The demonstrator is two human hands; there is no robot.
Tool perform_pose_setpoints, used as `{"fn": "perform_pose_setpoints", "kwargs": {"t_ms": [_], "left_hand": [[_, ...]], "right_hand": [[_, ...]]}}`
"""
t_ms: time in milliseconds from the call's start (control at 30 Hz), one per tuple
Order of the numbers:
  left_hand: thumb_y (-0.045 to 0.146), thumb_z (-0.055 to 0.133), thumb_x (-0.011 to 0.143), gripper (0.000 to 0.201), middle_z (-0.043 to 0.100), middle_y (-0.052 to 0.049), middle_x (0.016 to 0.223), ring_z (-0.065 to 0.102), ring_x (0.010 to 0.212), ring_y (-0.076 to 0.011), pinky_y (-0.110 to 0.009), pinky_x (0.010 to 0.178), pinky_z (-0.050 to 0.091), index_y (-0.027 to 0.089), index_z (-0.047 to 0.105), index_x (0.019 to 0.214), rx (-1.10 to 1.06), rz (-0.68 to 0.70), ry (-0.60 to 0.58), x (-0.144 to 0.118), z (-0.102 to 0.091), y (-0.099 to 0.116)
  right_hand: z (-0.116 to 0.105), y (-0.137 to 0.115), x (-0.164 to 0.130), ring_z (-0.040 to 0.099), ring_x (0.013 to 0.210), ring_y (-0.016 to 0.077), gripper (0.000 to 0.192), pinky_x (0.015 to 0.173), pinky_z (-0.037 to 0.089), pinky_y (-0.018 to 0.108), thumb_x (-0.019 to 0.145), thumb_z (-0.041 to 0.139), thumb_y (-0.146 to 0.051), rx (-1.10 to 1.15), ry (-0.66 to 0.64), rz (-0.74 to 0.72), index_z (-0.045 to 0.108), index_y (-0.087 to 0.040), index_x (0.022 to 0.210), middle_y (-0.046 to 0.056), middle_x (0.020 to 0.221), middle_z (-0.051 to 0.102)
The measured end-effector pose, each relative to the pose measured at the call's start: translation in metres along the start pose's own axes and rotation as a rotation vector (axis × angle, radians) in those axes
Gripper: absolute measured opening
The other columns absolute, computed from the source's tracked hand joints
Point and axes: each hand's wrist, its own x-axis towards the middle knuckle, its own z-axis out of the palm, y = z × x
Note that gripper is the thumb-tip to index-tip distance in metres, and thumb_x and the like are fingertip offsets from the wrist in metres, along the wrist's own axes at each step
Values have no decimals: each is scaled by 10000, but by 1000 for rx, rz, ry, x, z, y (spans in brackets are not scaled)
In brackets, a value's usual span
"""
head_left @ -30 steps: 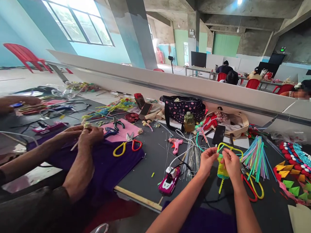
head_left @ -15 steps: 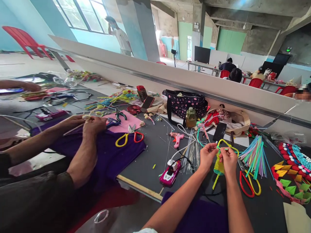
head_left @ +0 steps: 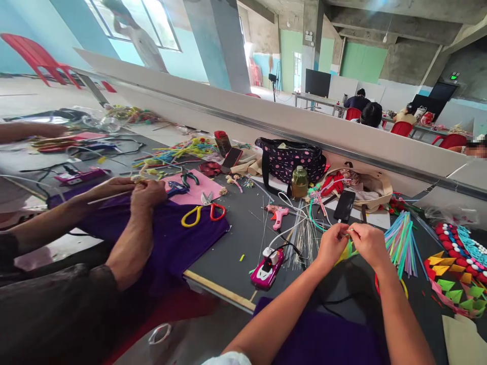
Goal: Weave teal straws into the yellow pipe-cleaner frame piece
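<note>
My left hand [head_left: 334,244] and my right hand [head_left: 369,243] meet above the dark table with fingertips pinched together. Between and below them hangs a yellow-and-green craft piece [head_left: 345,252], mostly hidden by my fingers. My right forearm covers most of a pair of scissors; parts of a red and a yellow handle [head_left: 405,290] show. Beyond my right hand lies a fanned bundle of pastel sticks [head_left: 405,243]. Behind my hands is a black phone [head_left: 344,206]. Thin metal wires [head_left: 306,243] lie left of my left hand.
A magenta power strip [head_left: 267,269] and pink glue gun [head_left: 277,215] lie to the left. Behind stand a dotted bag [head_left: 292,162], a bottle [head_left: 300,182] and a beige bag [head_left: 376,190]. At left, a co-worker's hands [head_left: 142,192] work near scissors [head_left: 205,210].
My right hand has turned and shifted over the craft piece, now hiding most of it. My two hands' fingertips have come together. In the background, a standing person has moved left.
</note>
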Motion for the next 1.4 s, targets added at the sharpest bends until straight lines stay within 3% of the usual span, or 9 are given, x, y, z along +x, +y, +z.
{"fn": "perform_pose_setpoints", "kwargs": {"t_ms": [133,267,433,600,700,767,900,1133,1400], "left_hand": [[76,586,696,473,602,38,745,569,645,-111,-226,621,437,190,480,1143,-124,4,-83,4,-2,6],[79,630,673,563,616,36,765,586,687,-120,-239,664,449,190,418,1183,-224,7,-162,9,-5,11],[113,619,708,288,646,-24,820,600,748,-142,-257,703,461,165,598,990,-254,-9,-173,9,-6,15],[141,610,725,159,668,-40,790,596,722,-152,-256,669,448,159,687,862,-184,-85,-69,12,-3,8],[155,635,698,153,665,-27,725,566,636,-134,-242,607,419,150,697,839,-248,-164,-2,18,-4,3],[163,664,668,161,667,-21,704,557,613,-127,-237,592,408,147,702,824,-340,-214,20,21,-6,1],[190,731,614,207,683,-29,723,564,625,-122,-233,611,408,139,710,814,-544,-299,37,25,-10,1],[204,772,583,240,693,-40,758,588,678,-130,-239,669,428,133,714,805,-658,-337,3,22,-10,9],[146,631,704,165,681,-40,779,603,708,-156,-268,671,462,153,690,858,-215,-168,94,23,-11,5]], "right_hand": [[-16,17,21,547,832,167,140,703,355,248,834,564,-209,141,-13,-91,645,-228,721,23,783,620],[-5,44,34,508,649,131,172,604,355,245,779,597,-300,480,-175,102,627,-205,638,0,696,592],[21,67,40,428,489,108,320,486,308,232,715,615,-455,656,-236,254,608,-169,570,-25,497,513],[24,62,39,495,557,144,412,530,374,256,762,544,-552,662,-90,301,628,-165,649,16,592,583],[14,50,29,556,760,185,364,683,426,296,846,487,-502,604,118,312,643,-179,906,64,854,640],[9,41,19,550,820,187,295,745,421,306,897,466,-437,444,311,224,640,-200,917,60,879,622],[9,24,4,488,837,202,174,756,375,316,897,530,-293,56,278,24,686,-232,851,47,803,565],[11,10,5,411,807,202,142,677,294,314,832,611,-180,-218,204,37,703,-267,896,47,815,507],[-4,-2,2,440,843,220,123,689,290,342,840,597,-198,-205,174,-40,648,-234,734,57,801,550]]}}
